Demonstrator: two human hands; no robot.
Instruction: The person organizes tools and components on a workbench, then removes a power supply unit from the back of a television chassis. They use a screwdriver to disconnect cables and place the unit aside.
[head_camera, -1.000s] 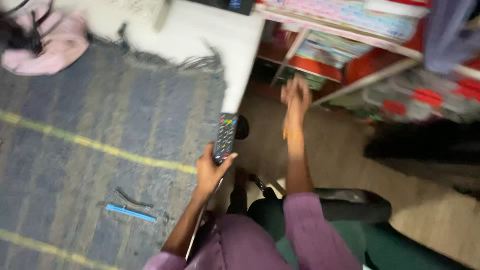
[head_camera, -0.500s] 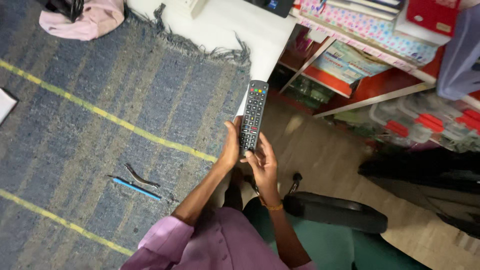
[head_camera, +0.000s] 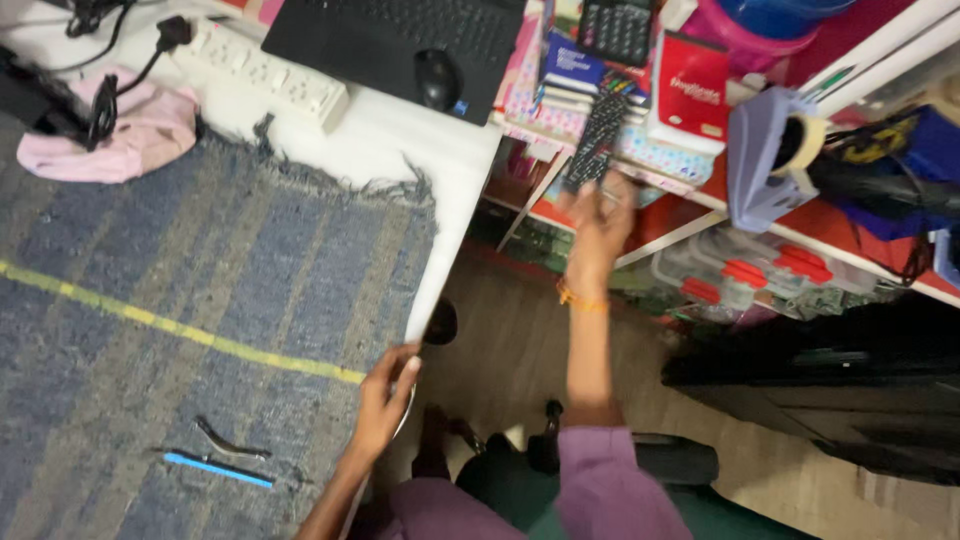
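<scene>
The right hand (head_camera: 598, 222) reaches up to the shelf (head_camera: 700, 195), its grip clamped on the lower end of a dark remote (head_camera: 598, 138) lying among books beside a red box (head_camera: 692, 85). The left hand (head_camera: 385, 398), fingers loosely apart, steadies on the tabletop (head_camera: 440, 200) edge.

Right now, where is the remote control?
In the head view the remote control is up and right of centre, held in the right hand against the shelf edge, just right of the laptop.
</scene>
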